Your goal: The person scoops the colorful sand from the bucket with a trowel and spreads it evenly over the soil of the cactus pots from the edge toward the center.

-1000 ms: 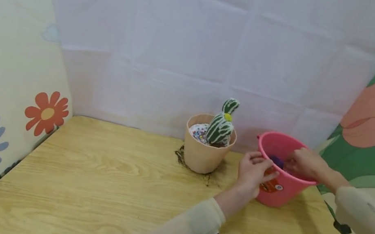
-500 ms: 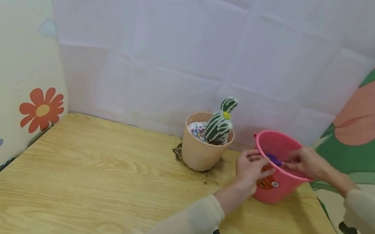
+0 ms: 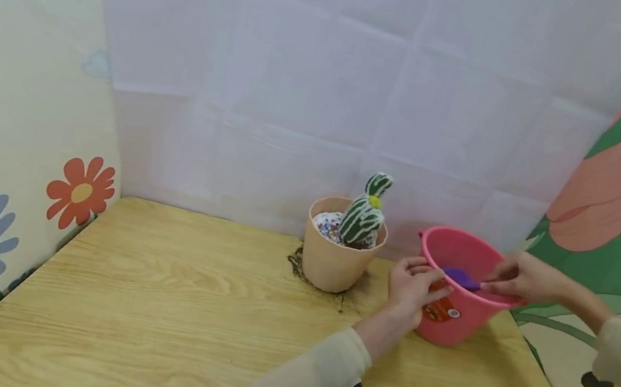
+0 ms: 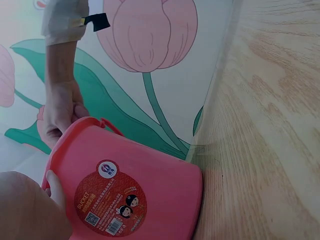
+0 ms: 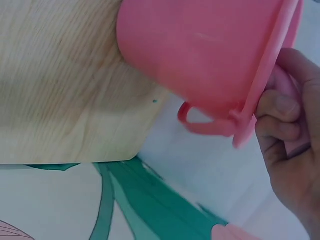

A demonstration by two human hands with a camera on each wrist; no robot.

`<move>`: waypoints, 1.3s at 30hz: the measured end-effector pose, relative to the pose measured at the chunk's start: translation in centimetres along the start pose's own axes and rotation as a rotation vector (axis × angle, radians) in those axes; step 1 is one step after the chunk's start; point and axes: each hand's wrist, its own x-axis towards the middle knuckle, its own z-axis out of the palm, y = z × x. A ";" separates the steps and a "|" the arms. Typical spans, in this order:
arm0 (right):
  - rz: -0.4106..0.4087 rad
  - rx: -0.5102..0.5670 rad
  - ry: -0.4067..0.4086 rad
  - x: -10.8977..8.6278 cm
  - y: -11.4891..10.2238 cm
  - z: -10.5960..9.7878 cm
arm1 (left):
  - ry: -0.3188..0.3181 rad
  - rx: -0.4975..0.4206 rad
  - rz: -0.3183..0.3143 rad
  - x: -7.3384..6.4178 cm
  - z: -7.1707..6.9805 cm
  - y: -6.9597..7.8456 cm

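A pink bucket (image 3: 464, 325) stands on the right part of the table. My left hand (image 3: 410, 291) grips its near-left rim; in the left wrist view the thumb lies along the outside wall. Over the bucket's right rim, my right hand (image 3: 533, 280) holds a small shovel with a purple blade (image 3: 459, 277), which shows inside the bucket. The right wrist view shows the fingers curled round the shovel's pink handle (image 5: 298, 146). The bucket's contents and the blade's lower part are hidden.
Left of the bucket stands a peach pot (image 3: 334, 267) with a green-and-white cactus (image 3: 360, 221) and colourful bits on a white surface. Dark root-like strands (image 3: 296, 263) lie beside the pot on the wooden table (image 3: 174, 308). A white cloth (image 3: 280, 79) hangs behind.
My right hand has risen and shifted right to the bucket's rim, and more of the purple blade shows. The left hand keeps its grip on the rim.
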 end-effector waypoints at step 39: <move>0.315 0.584 0.058 -2.4 0.5 -0.8 | -0.197 0.044 -0.109 1.4 -1.7 0.8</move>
